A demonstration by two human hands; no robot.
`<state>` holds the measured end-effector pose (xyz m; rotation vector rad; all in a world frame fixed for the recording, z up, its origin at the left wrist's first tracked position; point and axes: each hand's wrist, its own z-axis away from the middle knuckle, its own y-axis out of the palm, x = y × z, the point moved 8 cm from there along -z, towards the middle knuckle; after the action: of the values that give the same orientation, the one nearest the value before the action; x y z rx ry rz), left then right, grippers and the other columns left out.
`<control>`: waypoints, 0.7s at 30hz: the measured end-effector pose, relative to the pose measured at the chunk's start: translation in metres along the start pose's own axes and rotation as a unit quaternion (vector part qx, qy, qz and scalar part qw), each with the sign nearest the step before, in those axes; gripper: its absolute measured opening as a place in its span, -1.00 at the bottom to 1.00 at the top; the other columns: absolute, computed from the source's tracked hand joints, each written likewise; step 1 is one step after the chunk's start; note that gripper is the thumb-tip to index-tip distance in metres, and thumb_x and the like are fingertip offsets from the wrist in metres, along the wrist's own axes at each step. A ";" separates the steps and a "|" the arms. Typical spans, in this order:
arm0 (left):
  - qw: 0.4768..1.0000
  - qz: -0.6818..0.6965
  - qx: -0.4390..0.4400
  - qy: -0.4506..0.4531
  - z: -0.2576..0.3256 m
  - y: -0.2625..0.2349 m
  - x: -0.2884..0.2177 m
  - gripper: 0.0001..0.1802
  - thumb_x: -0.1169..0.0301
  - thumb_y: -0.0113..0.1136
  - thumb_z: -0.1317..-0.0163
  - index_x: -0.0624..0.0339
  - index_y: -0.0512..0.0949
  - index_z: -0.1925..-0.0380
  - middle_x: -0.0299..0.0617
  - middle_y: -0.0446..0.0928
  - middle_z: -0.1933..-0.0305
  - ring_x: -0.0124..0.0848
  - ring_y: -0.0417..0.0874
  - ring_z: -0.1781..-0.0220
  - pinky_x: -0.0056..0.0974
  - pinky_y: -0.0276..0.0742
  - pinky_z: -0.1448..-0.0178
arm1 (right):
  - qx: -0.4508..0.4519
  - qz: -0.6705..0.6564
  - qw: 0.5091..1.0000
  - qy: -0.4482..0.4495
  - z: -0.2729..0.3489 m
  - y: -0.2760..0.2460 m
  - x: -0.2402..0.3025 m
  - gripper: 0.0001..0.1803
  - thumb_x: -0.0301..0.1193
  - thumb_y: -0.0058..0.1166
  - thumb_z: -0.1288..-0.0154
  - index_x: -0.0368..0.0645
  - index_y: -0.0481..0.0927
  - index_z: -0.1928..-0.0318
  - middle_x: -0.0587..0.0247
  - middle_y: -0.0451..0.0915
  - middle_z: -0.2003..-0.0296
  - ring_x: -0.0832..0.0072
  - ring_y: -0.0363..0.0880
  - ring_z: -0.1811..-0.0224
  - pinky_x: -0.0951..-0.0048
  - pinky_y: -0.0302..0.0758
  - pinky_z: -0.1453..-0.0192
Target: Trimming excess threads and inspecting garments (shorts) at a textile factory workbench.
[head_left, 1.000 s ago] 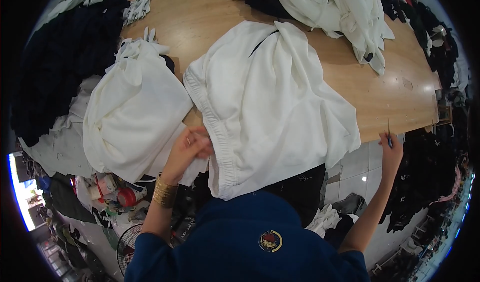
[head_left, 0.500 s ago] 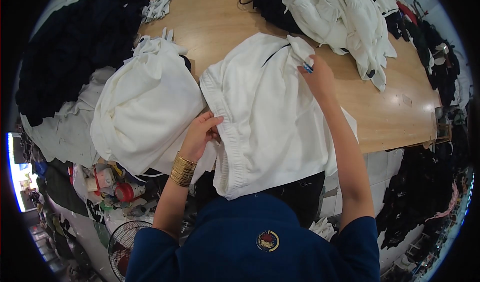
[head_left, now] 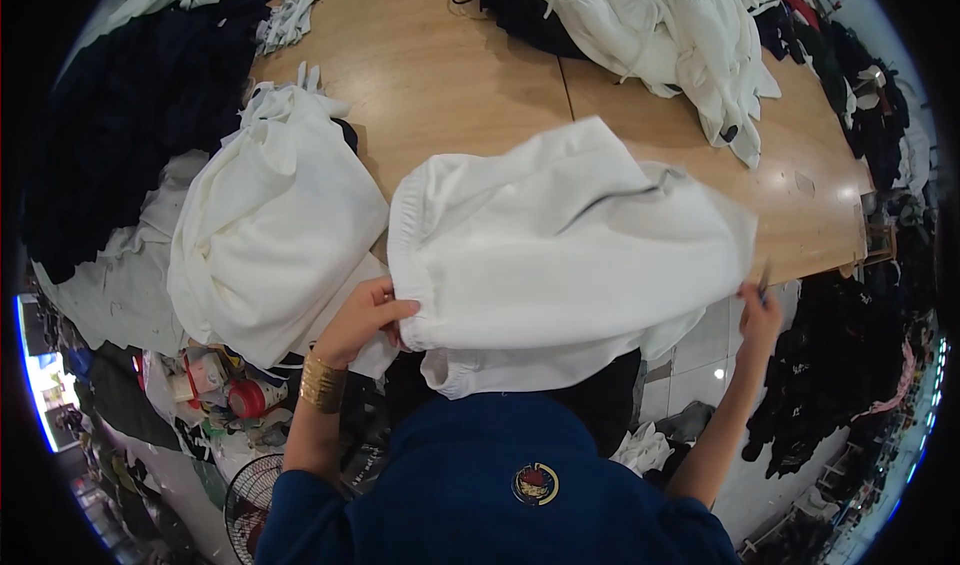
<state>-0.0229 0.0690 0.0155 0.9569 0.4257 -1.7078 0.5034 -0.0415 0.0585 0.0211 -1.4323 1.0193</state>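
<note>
A pair of white shorts point(head_left: 560, 275) with a gathered elastic waistband and a dark trim line is stretched sideways over the near edge of the table. My left hand point(head_left: 365, 320) pinches the waistband at its left end, thumb on top. At the far right end of the fabric, my right hand point(head_left: 760, 315) is closed at the hem. A small slim tool point(head_left: 765, 280), dark in this blurred moment, sticks up from its fingers; its kind cannot be made out.
The wooden table point(head_left: 440, 85) carries a white garment heap point(head_left: 280, 225) at left, dark cloth point(head_left: 130, 115) beyond it, and a white pile point(head_left: 650, 25) at the back. Below left are a red-lidded tub point(head_left: 255, 397) and a fan point(head_left: 255, 505). Dark garments point(head_left: 820, 375) lie on the right.
My right hand has swung right and toward me, drawing the shorts out lengthwise. My left hand has shifted slightly left and nearer, still on the waistband.
</note>
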 end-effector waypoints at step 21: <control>0.821 -0.387 -0.108 0.405 -0.133 0.092 -0.094 -0.78 0.54 0.26 0.01 0.31 0.53 0.31 -0.11 0.49 0.29 -0.31 0.57 0.25 -0.34 0.50 0.11 | 0.214 0.025 0.947 -0.236 0.078 0.257 0.097 -0.75 -0.42 0.12 -0.08 -0.20 0.56 0.19 0.09 0.59 0.37 0.22 0.57 0.33 0.38 0.47 0.21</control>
<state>0.1218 0.1872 0.0224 1.4310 1.7342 -1.7834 0.2745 0.1222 0.0123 0.5827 -1.6122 1.4175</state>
